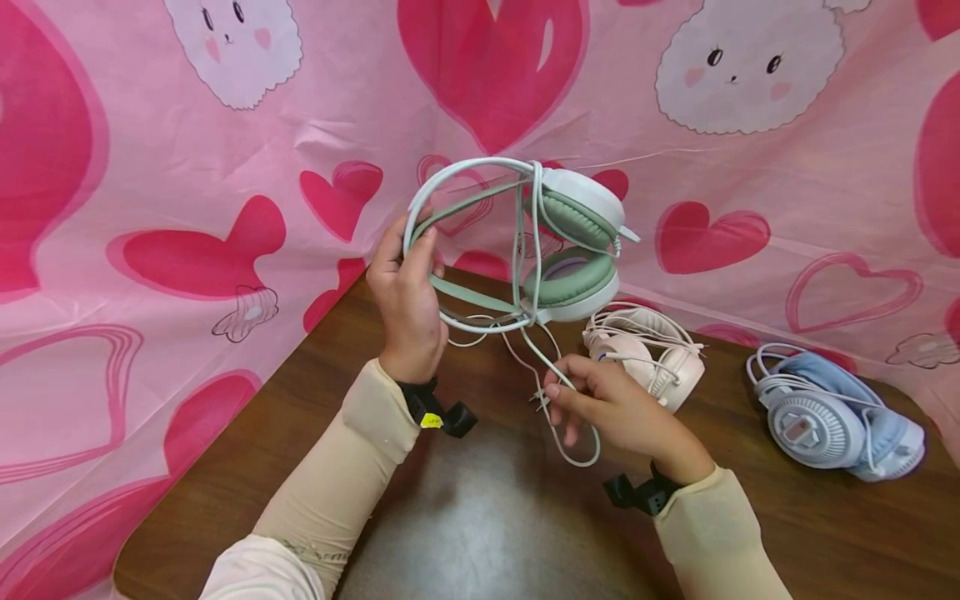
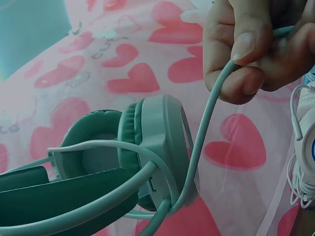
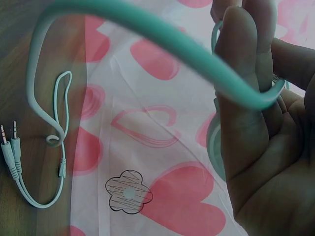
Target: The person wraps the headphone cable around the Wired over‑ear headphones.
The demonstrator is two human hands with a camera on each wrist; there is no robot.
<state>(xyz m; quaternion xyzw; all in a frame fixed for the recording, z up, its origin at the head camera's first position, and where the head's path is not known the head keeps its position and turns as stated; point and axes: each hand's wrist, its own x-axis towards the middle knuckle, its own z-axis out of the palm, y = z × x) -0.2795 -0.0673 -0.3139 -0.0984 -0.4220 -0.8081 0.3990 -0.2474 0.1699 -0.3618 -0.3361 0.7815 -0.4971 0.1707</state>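
White-and-green headphones [image 1: 577, 287] are held up over the table, lying sideways with the green ear pads to the right. My left hand [image 1: 408, 296] grips them by the headband [image 1: 480, 162]. The cable is looped around the frame near the ear cups. My right hand [image 1: 611, 408] pinches the cable [image 1: 543, 354] between thumb and fingers, below the cups. From there the cable hangs in a loop. In the right wrist view, its two audio plugs [image 3: 12, 152] dangle at the end, overlapping the table. The left wrist view shows the cable [image 2: 204, 123] running from the cups to the pinching fingers.
On the wooden table [image 1: 480, 517], pinkish-white headphones [image 1: 633, 358] with wound cable sit behind my right hand. Blue-and-white headphones [image 1: 821, 417] lie farther right. A pink curtain [image 1: 487, 75] with hearts and cartoon faces stands behind the table and along its left side.
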